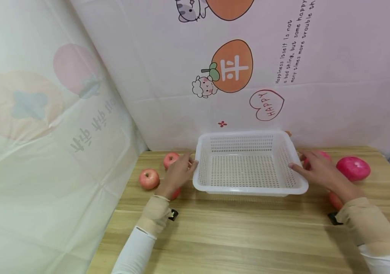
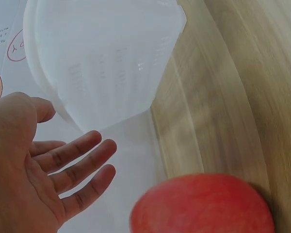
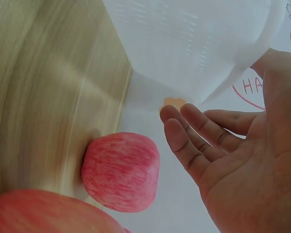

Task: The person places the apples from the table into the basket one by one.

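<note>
A white perforated plastic basket stands at the back of the wooden table, with nothing visible inside it. At its left end is my left hand, the thumb close to the rim. The left wrist view shows that hand's fingers spread and loosely bent beside the outer wall. My right hand is at the opposite end, its thumb by the rim. In the right wrist view, the right fingers are relaxed outside the basket, apart from a red apple. Part of the right thumb is hidden behind the rim.
Red apples lie left of the basket, one nearest the side cloth, another farther back. A large magenta fruit sits right of the right hand, with a red fruit partly under that forearm. A printed cloth hangs behind the table.
</note>
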A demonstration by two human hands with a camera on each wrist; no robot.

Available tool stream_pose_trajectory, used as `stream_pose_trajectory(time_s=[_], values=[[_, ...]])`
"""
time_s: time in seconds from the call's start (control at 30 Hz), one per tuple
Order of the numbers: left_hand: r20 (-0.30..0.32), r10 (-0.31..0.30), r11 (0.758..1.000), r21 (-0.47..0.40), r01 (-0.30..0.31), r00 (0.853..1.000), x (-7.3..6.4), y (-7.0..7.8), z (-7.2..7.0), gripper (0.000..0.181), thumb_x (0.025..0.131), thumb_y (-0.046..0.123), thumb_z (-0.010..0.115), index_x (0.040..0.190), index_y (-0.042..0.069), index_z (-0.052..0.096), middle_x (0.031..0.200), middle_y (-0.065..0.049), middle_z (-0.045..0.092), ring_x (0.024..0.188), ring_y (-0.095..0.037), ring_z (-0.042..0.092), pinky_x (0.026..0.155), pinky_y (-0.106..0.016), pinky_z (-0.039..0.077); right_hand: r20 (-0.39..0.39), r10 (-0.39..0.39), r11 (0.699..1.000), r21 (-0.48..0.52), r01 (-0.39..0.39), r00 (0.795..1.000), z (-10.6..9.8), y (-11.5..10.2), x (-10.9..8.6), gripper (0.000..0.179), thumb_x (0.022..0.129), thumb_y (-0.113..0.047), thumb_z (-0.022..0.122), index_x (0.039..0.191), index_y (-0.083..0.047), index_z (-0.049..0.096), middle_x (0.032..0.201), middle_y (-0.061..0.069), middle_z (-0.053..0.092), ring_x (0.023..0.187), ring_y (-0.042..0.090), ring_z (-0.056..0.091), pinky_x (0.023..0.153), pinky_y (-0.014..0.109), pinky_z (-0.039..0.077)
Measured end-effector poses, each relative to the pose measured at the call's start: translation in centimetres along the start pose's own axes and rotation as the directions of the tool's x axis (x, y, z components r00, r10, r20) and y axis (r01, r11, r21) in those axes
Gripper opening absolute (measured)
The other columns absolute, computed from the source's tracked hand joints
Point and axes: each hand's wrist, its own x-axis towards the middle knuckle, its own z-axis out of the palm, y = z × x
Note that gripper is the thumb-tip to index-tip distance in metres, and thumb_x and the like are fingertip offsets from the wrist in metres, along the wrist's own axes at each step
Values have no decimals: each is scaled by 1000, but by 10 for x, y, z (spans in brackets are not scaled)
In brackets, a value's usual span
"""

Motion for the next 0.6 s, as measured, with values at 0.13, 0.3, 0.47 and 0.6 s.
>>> stream_pose_trajectory(time_s=[0.13, 0.3, 0.47, 0.6], values=[[-20, -24, 1000, -18, 23, 1000, 2, 2, 6, 52, 109, 37, 55, 155, 11, 50, 105, 1, 75, 90, -13, 73, 79, -37, 60, 17, 25, 999, 21, -26, 1000, 3, -1, 1, 80, 102, -44, 69, 151, 13, 44, 108, 24, 68, 83, 26, 64, 66, 34, 52], [-76, -40, 999, -5, 40, 996, 3, 4, 11, 46, 107, 33, 58, 145, 6, 57, 96, 0, 73, 79, -14, 68, 71, -35, 57, 30, 33, 998, 54, -35, 999, 5, -5, 2, 75, 104, -38, 67, 150, 16, 43, 95, 18, 74, 75, 21, 65, 62, 33, 52], [-132, -37, 999, 5, 38, 991, 4, 9, 15, 28, 105, 29, 61, 116, 4, 64, 85, -3, 67, 70, -18, 62, 63, -36, 52, 37, 58, 997, 53, -59, 998, 7, -7, 3, 75, 106, -35, 64, 151, 19, 38, 93, 20, 74, 71, 20, 65, 60, 33, 52], [-147, -63, 998, 12, 66, 987, 6, 13, 20, 29, 104, 32, 62, 112, 4, 64, 81, -4, 63, 70, -19, 60, 62, -38, 50, 42, 84, 995, 57, -86, 996, 8, -8, 2, 75, 106, -35, 62, 152, 18, 36, 92, 20, 73, 70, 20, 65, 59, 33, 53]])
